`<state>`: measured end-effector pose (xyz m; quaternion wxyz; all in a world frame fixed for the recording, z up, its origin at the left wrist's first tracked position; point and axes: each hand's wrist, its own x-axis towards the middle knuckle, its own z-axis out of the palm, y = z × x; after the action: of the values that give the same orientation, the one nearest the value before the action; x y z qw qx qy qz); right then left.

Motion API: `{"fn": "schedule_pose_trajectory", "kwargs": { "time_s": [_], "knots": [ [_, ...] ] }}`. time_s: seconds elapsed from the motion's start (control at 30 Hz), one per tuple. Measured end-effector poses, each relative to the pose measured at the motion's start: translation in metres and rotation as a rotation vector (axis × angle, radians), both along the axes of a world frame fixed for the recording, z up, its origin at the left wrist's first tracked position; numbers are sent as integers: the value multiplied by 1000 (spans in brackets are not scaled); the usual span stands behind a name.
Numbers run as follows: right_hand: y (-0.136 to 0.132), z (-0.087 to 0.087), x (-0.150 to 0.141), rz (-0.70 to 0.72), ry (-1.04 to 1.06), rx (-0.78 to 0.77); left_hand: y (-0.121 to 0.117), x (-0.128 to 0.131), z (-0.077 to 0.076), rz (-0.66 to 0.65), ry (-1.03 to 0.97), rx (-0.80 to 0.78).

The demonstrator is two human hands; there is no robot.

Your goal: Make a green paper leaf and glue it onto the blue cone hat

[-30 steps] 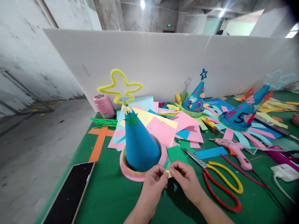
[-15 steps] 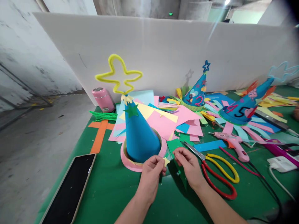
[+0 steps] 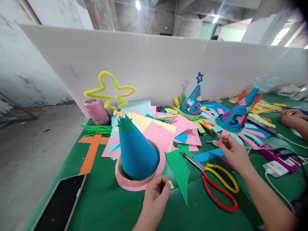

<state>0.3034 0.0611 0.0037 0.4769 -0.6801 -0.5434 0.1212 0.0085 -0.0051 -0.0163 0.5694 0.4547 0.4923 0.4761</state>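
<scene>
My left hand [image 3: 156,195] pinches a small pale yellow paper star [image 3: 170,184] between thumb and fingers, by the front rim of a blue paper cone hat [image 3: 137,154]. This hat stands on a pink brim and carries a green star [image 3: 126,125] and a yellow pipe-cleaner star [image 3: 106,91] on top. To the right, my right hand [image 3: 232,154] is closed over the pink hot glue gun [image 3: 215,143]; its nozzle points left and the hand hides most of its body. Open scissors [image 3: 204,173] with red and yellow handles lie between my hands, beside a green paper piece [image 3: 179,171].
Two decorated blue hats [image 3: 192,102] [image 3: 238,112] stand farther back among paper sheets and strips. A phone [image 3: 60,202] lies front left, near a pink flask [image 3: 96,110]. Cables and a white charger [image 3: 275,168] lie at right, where another person's hands [image 3: 293,118] show.
My right hand has moved right, away from my left hand, onto the glue gun. The left hand still holds the yellow star. The view has tilted up and shifted right.
</scene>
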Motion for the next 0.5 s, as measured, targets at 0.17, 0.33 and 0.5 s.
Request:
{"fn": "schedule_pose_trajectory", "kwargs": {
  "time_s": [0.17, 0.33, 0.5],
  "knots": [
    [-9, -9, 5, -63, -174, -157, 0, 0, 1, -2, 45, 13],
    [-22, -16, 29, -212, -301, -245, 2, -4, 10, -8, 61, -26],
    [-33, -28, 52, -242, -395, -292, 3, -4, 12, 12, 52, -75]
  ]
}}
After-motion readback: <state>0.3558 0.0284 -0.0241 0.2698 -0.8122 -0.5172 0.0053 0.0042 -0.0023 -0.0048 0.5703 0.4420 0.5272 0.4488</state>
